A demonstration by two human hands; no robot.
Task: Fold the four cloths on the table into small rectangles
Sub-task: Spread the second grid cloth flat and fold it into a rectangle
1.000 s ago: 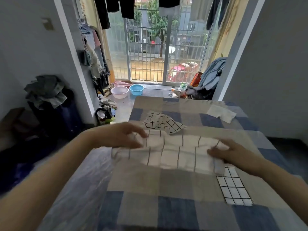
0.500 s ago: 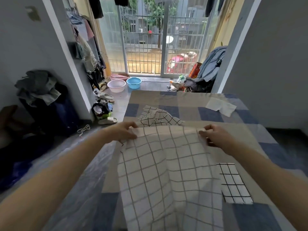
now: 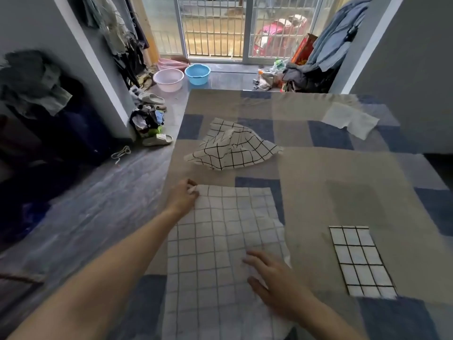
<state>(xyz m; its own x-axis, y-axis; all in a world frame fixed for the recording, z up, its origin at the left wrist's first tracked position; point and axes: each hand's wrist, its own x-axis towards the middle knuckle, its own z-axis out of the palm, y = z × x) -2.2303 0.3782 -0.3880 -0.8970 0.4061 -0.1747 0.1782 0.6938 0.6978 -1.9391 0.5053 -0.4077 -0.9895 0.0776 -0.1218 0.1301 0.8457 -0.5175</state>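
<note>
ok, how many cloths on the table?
4: a spread checked cloth under both hands, a folded checked one to its right, a crumpled checked one mid-table, a plain white one far right.

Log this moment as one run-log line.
left hand: pinches grid cloth corner | right hand: flat on it | folded cloth: aside

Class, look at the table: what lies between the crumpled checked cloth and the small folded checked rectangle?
Head view: only bare patchwork table cover lies between the crumpled cloth and the folded rectangle.
</note>
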